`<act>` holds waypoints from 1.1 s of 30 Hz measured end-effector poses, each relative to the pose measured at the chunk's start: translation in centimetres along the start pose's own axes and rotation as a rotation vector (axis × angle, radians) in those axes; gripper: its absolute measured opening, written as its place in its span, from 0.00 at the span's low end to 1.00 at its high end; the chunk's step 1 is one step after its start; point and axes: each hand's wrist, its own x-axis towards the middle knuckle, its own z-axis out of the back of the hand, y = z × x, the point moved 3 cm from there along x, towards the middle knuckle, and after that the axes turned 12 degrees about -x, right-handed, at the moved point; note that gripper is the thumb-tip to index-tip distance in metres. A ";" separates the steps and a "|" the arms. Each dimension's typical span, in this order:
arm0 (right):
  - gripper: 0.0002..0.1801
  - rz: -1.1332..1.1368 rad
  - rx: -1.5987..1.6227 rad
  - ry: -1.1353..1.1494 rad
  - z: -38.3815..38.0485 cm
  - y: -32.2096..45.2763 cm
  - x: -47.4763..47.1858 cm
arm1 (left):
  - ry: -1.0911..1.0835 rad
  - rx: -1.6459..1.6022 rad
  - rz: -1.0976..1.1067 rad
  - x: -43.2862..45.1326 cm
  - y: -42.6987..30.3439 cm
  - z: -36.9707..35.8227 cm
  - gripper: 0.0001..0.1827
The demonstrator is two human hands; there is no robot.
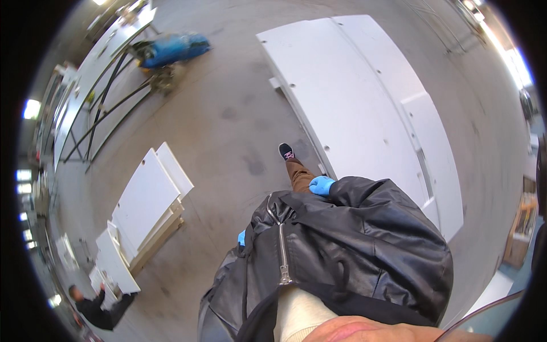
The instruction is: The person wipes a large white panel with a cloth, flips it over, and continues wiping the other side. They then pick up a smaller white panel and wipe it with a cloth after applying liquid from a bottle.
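My right hand (322, 185), in a light blue glove, hangs in front of my brown trouser leg. Its fingers look curled; nothing shows in them, but the palm is turned out of sight. Just beyond this hand lies the near end of a large stack of white panels (337, 85), with small dark holes along the faces. Whether the hand touches the stack I cannot tell. Of my left hand (241, 237) only a scrap of blue glove shows beside my black jacket (342, 239); the sleeve and jacket hide the rest.
Smaller white panels (147, 201) are stacked on the left, and a person (100, 310) in dark clothes reaches to their lower end. At upper left, a blue sack (177, 49) sits by a long metal-legged table (92, 77). Grey concrete floor (222, 141) runs between the stacks.
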 end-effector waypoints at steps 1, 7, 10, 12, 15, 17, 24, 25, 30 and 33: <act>0.18 -0.023 0.030 -0.011 1.6 -1.6 2.4 | 0.026 0.036 -0.001 2.2 -1.6 -1.0 0.16; 0.19 0.002 0.040 -0.058 14.2 4.5 19.4 | -0.416 0.186 0.169 9.5 -13.3 9.3 0.17; 0.18 -0.032 -0.047 -0.007 20.6 7.7 25.3 | -0.442 -0.046 0.015 12.8 -20.2 7.0 0.17; 0.18 -0.023 -0.069 -0.016 24.6 9.9 30.7 | -0.495 -0.189 -0.085 15.5 -24.6 6.0 0.17; 0.16 0.204 0.130 -0.001 27.6 18.2 38.2 | -0.525 -0.140 -0.064 17.8 -27.8 8.9 0.16; 0.15 0.373 0.367 0.000 28.2 25.6 42.7 | -0.590 -0.045 -0.023 19.3 -29.6 13.9 0.16; 0.19 0.606 0.816 0.172 35.0 50.0 50.9 | -0.316 -0.502 -0.206 30.2 -50.3 29.1 0.24; 0.20 0.591 0.731 0.123 36.8 51.0 50.5 | -0.137 -0.400 -0.223 31.8 -54.8 28.5 0.27; 0.27 0.858 0.804 0.058 43.5 59.8 53.1 | 0.106 -0.020 -0.385 37.6 -69.7 30.4 0.26; 0.28 0.612 0.990 0.005 47.8 62.7 54.1 | 0.076 -0.155 -0.415 41.8 -72.4 32.0 0.24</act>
